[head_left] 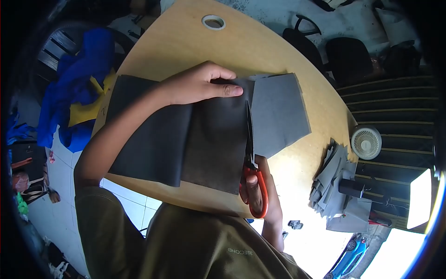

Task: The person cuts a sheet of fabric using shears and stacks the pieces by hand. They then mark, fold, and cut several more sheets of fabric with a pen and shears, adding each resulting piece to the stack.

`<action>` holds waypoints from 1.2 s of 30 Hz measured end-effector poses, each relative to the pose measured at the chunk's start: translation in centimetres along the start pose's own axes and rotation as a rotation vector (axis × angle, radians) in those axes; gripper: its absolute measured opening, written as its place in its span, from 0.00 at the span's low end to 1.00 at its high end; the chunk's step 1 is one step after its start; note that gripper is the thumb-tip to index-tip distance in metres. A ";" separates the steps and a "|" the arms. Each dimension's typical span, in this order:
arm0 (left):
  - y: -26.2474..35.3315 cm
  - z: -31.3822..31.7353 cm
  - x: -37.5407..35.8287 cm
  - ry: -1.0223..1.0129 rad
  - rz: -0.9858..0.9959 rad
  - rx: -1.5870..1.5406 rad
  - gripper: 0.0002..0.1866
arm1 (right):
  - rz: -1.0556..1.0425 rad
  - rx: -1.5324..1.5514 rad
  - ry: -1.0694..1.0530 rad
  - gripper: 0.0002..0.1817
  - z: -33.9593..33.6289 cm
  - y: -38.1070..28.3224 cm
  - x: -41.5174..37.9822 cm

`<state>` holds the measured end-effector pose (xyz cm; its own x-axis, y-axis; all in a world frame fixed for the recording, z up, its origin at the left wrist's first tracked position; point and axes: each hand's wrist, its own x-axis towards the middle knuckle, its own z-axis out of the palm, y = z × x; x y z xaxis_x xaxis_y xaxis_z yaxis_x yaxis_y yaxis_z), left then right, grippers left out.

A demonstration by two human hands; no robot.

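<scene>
My right hand (260, 188) is closed around the red handles of a pair of scissors (251, 139). The blades point away from me along the right edge of a dark sheet of material (216, 144). My left hand (211, 83) grips that sheet near its far edge, thumb on top and fingers partly hidden. Left of it lies a folded-over part of dark material (148, 135), under my left forearm. To the right of the blades, grey cut pieces (278, 111) lie in a stack on the wooden table (186, 37).
A pile of grey scraps (332, 176) sits at the table's right edge, near a small white fan (366, 142). Blue cloth (90, 60) and yellow cloth (86, 111) hang at the left. A round cable hole (213, 22) is at the far end; dark chairs (348, 58) stand beyond.
</scene>
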<state>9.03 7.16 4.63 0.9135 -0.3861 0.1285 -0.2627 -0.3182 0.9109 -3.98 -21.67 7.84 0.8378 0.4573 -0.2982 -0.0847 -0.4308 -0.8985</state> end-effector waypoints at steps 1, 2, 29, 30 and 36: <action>0.2 -0.1 0.0 -0.018 -0.019 0.007 0.31 | -0.006 0.002 0.000 0.32 0.0 0.0 0.0; 0.5 -0.3 -0.1 -0.033 -0.038 0.014 0.31 | -0.014 0.004 0.000 0.32 0.0 -0.1 0.1; 1.5 -0.6 -0.4 -0.046 -0.049 0.001 0.30 | -0.038 0.041 0.053 0.28 0.1 0.4 0.3; 1.5 -0.6 -0.4 -0.048 -0.047 0.001 0.30 | -0.027 0.054 0.063 0.27 0.2 0.4 0.3; 1.9 -0.7 -0.6 -0.023 -0.040 0.002 0.31 | 0.026 0.071 0.140 0.54 0.7 -0.4 0.6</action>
<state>8.20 7.36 6.55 0.9161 -0.3924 0.0828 -0.2265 -0.3359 0.9143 -3.84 -20.70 7.86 0.9014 0.3314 -0.2786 -0.1413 -0.3831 -0.9128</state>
